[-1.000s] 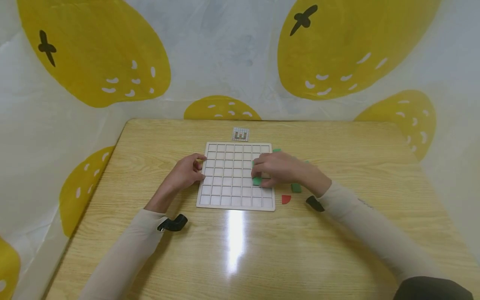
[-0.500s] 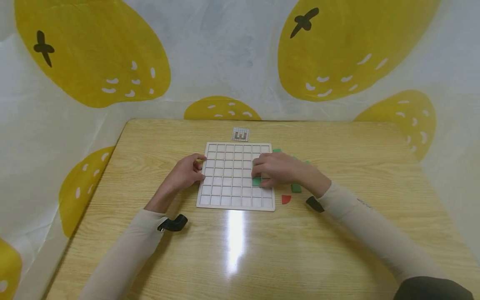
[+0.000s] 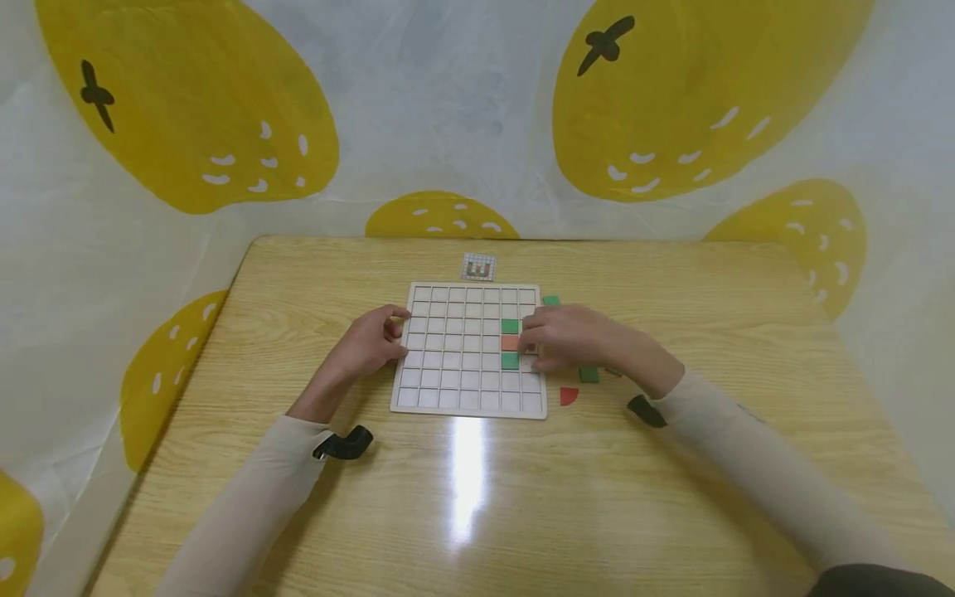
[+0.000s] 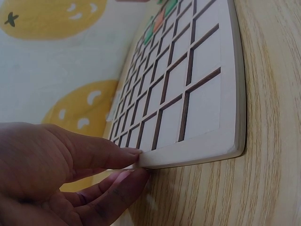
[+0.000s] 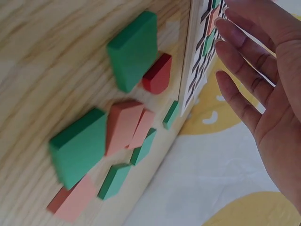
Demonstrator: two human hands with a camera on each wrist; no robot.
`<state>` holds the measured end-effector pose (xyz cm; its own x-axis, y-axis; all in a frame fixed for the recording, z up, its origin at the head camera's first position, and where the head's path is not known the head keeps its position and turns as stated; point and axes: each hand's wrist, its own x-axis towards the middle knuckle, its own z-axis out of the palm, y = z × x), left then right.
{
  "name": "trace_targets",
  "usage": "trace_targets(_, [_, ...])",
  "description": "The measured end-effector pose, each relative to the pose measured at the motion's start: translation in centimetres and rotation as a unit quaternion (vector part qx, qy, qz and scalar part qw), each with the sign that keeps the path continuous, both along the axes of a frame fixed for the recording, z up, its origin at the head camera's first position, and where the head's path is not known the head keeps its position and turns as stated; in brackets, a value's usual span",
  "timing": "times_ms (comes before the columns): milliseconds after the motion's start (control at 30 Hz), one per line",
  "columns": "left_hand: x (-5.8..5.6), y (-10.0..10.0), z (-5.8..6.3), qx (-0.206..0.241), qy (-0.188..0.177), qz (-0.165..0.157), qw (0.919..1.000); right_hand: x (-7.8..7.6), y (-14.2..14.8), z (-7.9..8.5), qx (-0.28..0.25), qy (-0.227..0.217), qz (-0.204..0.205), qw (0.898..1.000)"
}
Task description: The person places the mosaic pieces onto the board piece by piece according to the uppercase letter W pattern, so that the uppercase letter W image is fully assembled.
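The pale grid board (image 3: 448, 373) lies on the table between the hands. My left hand (image 3: 366, 342) touches its left edge, thumb and fingertips apart along the frame; in the left wrist view, the fingertips (image 4: 134, 151) meet the rim. One column of cells holds a green square tile (image 3: 510, 326), an orange tile (image 3: 510, 342) and another green tile (image 3: 511, 361). My right hand (image 3: 563, 336) hovers over the board's right side, just right of these tiles. In the right wrist view its fingers (image 5: 240, 56) extend loosely, with nothing visible between them.
Right of the board lie a red quarter-round piece (image 3: 569, 396) and loose green tiles (image 3: 589, 375). The right wrist view also shows orange pieces (image 5: 123, 125) among them. A small pattern card (image 3: 478, 267) sits behind the board, near the fabric-covered wall (image 3: 448, 108).
My right hand has drawn back to the right from the tiles, uncovering the orange one and both green ones. The lower green tile now sits flat in its cell. The left hand stays put.
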<state>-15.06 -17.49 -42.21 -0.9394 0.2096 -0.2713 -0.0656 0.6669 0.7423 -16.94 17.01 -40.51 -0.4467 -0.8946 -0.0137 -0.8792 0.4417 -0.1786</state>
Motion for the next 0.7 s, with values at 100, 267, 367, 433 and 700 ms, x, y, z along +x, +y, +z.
trace_targets(100, [0.0, 0.0, 0.0, 0.001, 0.000, 0.001, 1.0000, 0.2, 0.6, 0.0, 0.000, 0.002, -0.001, 1.000])
trace_targets(267, [0.0, -0.1, -0.1, 0.000, 0.001, -0.001, 1.0000, 0.5, 1.6, -0.1, -0.011, -0.005, -0.013, 1.000])
trace_targets(367, [-0.1, -0.1, -0.1, 0.000, 0.003, -0.004, 1.0000, 0.7, 2.1, -0.1, -0.014, -0.008, -0.020, 1.000])
trace_targets(433, [-0.1, 0.0, -0.1, 0.001, 0.003, -0.004, 1.0000, 0.8, 2.4, -0.1, -0.012, -0.013, -0.025, 1.000])
trace_targets(700, [0.0, 0.1, 0.1, 0.000, -0.003, -0.001, 1.0000, 1.6, 3.2, 0.3, 0.007, -0.025, -0.039, 0.999])
